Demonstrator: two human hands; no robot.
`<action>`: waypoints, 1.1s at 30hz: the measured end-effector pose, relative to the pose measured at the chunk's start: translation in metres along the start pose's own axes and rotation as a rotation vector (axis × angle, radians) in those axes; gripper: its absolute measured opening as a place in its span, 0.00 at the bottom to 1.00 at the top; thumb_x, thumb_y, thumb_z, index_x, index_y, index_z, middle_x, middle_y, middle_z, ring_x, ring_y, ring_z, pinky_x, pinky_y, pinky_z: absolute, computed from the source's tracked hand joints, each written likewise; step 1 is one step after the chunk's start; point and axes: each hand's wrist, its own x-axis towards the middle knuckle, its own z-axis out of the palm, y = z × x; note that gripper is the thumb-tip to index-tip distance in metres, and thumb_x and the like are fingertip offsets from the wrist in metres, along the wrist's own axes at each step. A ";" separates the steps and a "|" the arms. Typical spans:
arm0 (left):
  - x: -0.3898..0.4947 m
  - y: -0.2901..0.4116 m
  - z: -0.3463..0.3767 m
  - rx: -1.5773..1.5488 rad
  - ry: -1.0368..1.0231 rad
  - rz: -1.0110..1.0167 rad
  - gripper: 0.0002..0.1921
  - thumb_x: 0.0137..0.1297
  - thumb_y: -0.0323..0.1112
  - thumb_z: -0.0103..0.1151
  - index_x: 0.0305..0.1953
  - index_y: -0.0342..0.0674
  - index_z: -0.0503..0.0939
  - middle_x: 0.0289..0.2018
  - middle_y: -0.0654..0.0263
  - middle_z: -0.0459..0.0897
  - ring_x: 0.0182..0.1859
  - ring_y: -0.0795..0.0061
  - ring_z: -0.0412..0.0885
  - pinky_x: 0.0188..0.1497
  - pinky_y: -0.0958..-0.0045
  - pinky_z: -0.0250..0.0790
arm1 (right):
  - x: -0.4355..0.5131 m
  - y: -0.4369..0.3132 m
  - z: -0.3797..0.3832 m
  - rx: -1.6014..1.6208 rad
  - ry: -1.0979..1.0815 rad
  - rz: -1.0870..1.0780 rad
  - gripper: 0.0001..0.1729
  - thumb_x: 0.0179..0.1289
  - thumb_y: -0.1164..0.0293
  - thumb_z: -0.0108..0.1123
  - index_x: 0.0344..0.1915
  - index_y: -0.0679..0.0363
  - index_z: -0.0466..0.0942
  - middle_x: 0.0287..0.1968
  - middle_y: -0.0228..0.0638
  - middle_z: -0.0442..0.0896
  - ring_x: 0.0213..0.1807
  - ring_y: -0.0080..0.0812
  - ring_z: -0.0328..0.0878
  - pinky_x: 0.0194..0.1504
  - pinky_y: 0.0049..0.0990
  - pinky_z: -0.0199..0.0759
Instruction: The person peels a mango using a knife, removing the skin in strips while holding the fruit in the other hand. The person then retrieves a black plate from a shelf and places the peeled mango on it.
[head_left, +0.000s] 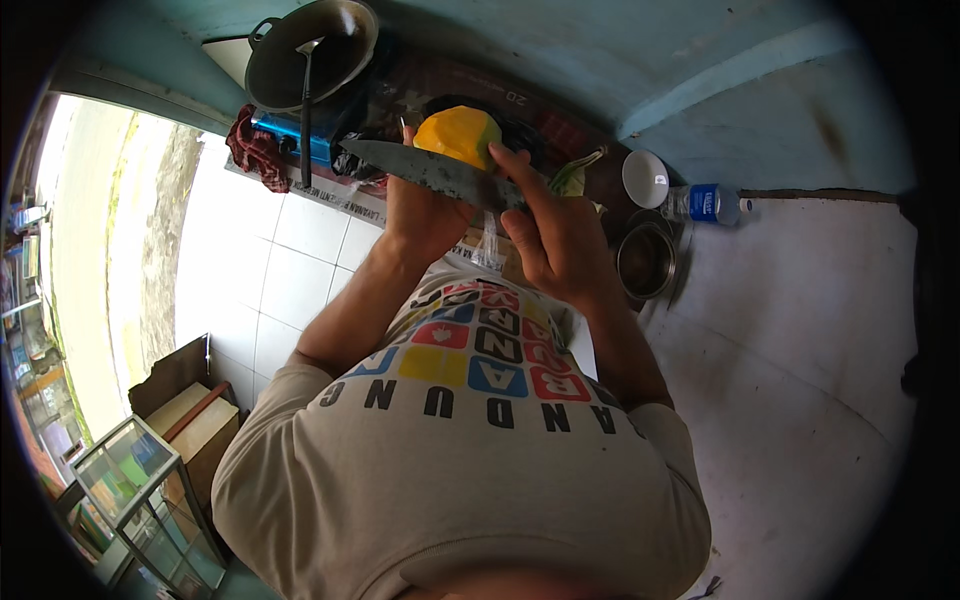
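A peeled yellow-orange fruit (452, 135), perhaps a mango, shows a strip of green along its right side. My left hand (426, 214) holds it from below, with part of the palm hidden behind the knife. The knife (420, 166) has a wide, dark-stained blade lying across the near side of the fruit, its tip to the left. My right hand (559, 236) is closed around the knife at its right end, covering the handle. The index finger of this hand reaches up to the fruit's right edge. Beyond the right hand lies a pale green piece of peel or vegetable (571, 178).
A wok (337, 71) with a long-handled spatula (306, 112) sits by a blue portable stove (300, 136) and a red cloth (257, 154). On the right are a white bowl (643, 178), a metal pot (646, 261) and a plastic bottle (712, 204) lying down. Flattened cardboard (330, 196) covers the floor.
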 end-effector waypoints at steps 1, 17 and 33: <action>0.000 -0.001 0.002 -0.012 -0.032 -0.004 0.38 0.78 0.65 0.23 0.71 0.38 0.60 0.67 0.50 0.70 0.68 0.39 0.68 0.71 0.45 0.63 | -0.001 -0.001 -0.001 -0.002 0.005 0.001 0.30 0.76 0.58 0.50 0.74 0.52 0.63 0.26 0.46 0.83 0.26 0.49 0.83 0.29 0.38 0.73; -0.010 -0.017 0.036 0.097 0.054 0.090 0.25 0.79 0.50 0.35 0.65 0.39 0.69 0.58 0.57 0.77 0.55 0.61 0.80 0.51 0.59 0.74 | -0.017 -0.008 -0.009 0.011 0.203 -0.068 0.25 0.74 0.64 0.55 0.67 0.59 0.69 0.26 0.44 0.81 0.21 0.45 0.79 0.27 0.35 0.71; -0.011 -0.019 0.023 0.101 -0.022 0.204 0.27 0.80 0.53 0.34 0.74 0.55 0.56 0.68 0.61 0.67 0.69 0.57 0.69 0.68 0.48 0.65 | -0.016 -0.011 -0.003 0.064 0.229 -0.076 0.27 0.76 0.61 0.53 0.68 0.62 0.66 0.32 0.44 0.84 0.22 0.38 0.81 0.26 0.32 0.72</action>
